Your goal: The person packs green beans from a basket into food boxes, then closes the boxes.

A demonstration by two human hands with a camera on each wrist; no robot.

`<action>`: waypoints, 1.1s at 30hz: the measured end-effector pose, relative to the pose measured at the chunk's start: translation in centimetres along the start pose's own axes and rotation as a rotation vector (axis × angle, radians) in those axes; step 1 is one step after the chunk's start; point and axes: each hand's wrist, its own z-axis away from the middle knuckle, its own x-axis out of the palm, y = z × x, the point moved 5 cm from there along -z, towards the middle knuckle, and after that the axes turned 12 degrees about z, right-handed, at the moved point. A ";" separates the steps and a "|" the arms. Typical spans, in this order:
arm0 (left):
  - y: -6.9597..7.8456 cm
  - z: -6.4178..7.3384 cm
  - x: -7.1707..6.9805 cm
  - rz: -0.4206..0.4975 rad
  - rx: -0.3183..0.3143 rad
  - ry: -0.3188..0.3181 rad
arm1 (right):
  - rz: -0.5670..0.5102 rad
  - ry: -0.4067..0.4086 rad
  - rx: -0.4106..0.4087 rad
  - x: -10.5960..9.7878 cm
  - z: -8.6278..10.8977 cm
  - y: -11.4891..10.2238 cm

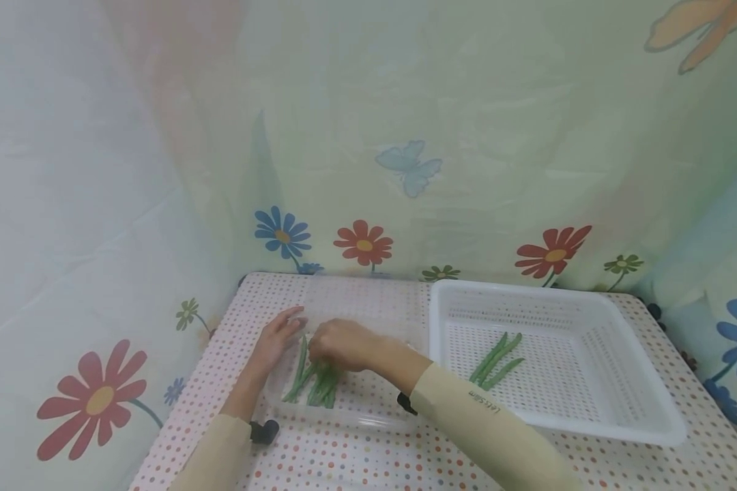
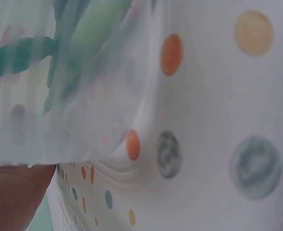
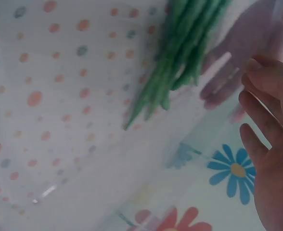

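A clear plastic box (image 1: 374,421) sits on the dotted tablecloth, with several green beans (image 1: 297,378) lying in its left part. My right hand (image 1: 344,344) reaches down into the box, its curled fingers gripping green beans from above; the fingertips are hidden in the head view. Beside the box's left wall is my left hand (image 1: 276,341), its fingers loosely extended near the rim. In the right wrist view, the left hand (image 3: 271,110) appears just outside the clear wall, near a bunch of green beans (image 3: 180,62). Through the plastic, beans (image 2: 19,55) look blurred in the left wrist view.
To the right stands a white perforated basket (image 1: 672,423) with a few green beans (image 1: 497,361) at its left side. A flower-printed curtain (image 1: 467,204) rises behind the table and along both sides. The dotted tablecloth (image 1: 344,464) runs in front of the box.
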 end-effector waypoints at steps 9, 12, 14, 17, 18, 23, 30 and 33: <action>0.0 -0.1 0.0 0.021 -0.021 0.009 | -0.006 0.088 0.019 -3.9 2.6 2.9; -0.1 -0.1 0.1 0.026 -0.029 0.011 | -0.008 0.150 0.034 -4.9 4.4 4.4; -0.2 0.0 0.1 0.026 -0.036 0.013 | -0.004 0.195 0.056 -5.4 5.7 5.4; -0.2 0.0 0.1 0.025 -0.036 0.015 | 0.001 0.265 0.100 -6.0 7.7 6.8; -0.2 0.0 0.1 0.028 -0.036 0.017 | 0.003 0.288 0.111 -6.2 8.4 7.2; 0.0 0.0 0.1 0.039 -0.038 0.006 | 0.005 0.374 0.165 -5.7 11.6 9.2; -0.1 0.0 0.1 0.042 -0.033 -0.002 | 0.036 0.427 0.228 -4.0 16.5 11.2; -0.3 -0.1 0.0 0.036 -0.033 0.007 | 0.054 0.438 0.258 -3.1 18.3 11.8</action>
